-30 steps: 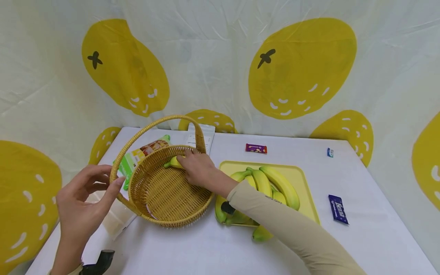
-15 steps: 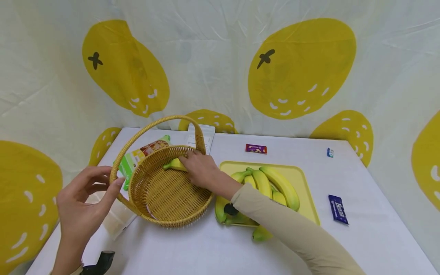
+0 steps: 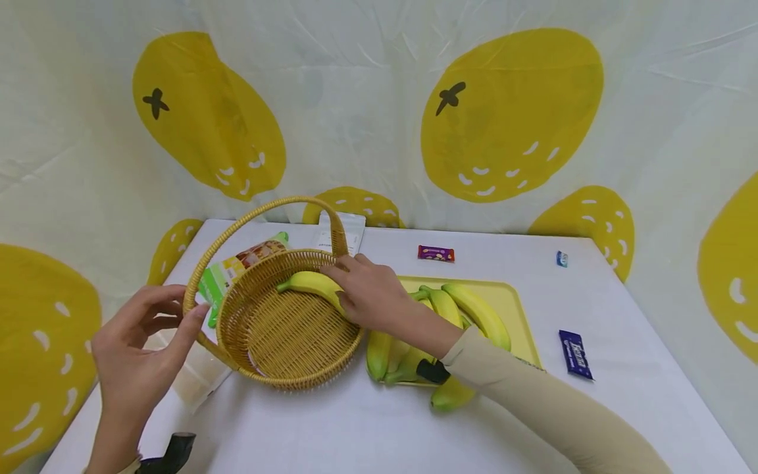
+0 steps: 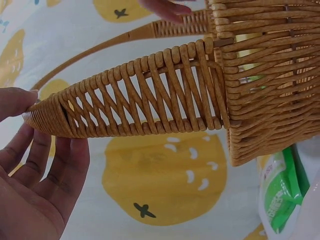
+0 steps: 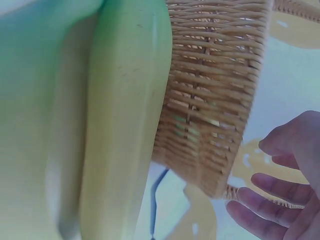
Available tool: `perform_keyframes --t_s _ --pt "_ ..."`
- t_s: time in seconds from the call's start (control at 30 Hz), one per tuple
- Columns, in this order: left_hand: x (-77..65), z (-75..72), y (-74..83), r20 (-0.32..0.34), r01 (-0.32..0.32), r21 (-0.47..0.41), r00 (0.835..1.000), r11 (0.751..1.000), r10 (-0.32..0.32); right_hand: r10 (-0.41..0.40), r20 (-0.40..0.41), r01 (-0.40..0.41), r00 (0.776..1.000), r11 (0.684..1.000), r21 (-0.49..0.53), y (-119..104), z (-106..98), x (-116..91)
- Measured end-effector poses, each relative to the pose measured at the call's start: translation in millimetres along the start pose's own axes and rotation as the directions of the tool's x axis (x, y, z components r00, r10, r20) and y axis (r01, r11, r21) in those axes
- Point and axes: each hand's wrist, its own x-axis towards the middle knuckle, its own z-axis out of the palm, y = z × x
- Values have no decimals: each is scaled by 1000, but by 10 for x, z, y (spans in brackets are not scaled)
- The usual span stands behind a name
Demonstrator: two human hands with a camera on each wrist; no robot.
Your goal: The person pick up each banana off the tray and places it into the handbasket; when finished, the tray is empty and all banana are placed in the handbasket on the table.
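Observation:
A round wicker basket (image 3: 290, 336) with a tall hoop handle (image 3: 254, 214) stands left of centre. My left hand (image 3: 139, 359) pinches the handle's left side between thumb and fingers; the left wrist view shows this grip on the woven handle (image 4: 135, 97). Inside the basket, one banana (image 3: 310, 283) lies along the far right wall. My right hand (image 3: 379, 293) is over the basket's right rim, its fingers loosely bent and holding nothing; in the right wrist view the hand (image 5: 285, 185) is apart from the wicker. Beneath my right forearm, several bananas (image 3: 482, 316) lie on a yellow tray (image 3: 521, 316).
Behind the basket are a green snack bag (image 3: 216, 286) and a white pouch (image 3: 349, 230). A clear packet (image 3: 198, 382) lies left of it. Further right are a purple wrapped bar (image 3: 435, 253), a small blue-white packet (image 3: 562, 259) and a dark blue bar (image 3: 575, 355).
My right hand has let go of the banana and drawn back to the right, up over the basket's rim. The banana stays in the basket. My left hand keeps its hold on the handle.

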Motion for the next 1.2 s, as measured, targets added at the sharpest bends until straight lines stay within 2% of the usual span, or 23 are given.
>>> perform_keyframes --t_s 0.17,0.3,0.4,0.53,0.73,0.93,1.2 --pt "-6 -3 13 0 12 5 1000 1000 -12 14 -79 -10 997 999 44 115 -93 -185" --pt "6 -12 49 14 37 38 999 999 -38 7 -169 3 986 998 58 212 -145 -322" --pt "11 -13 77 24 57 80 998 995 -60 2 -202 11 979 998 63 282 -174 -407" --pt "8 -8 83 22 66 93 997 994 -68 24 -209 -7 978 997 82 367 -198 -507" --pt "-6 9 53 7 32 20 999 999 -32 73 -195 -57 978 995 84 477 -215 -646" --pt "-16 -8 75 37 60 76 997 995 -63 130 -191 -114 973 989 92 602 -202 -831" --pt "-7 -7 35 14 12 15 1000 1000 -12 207 -189 -186 960 975 122 802 -178 -1065"
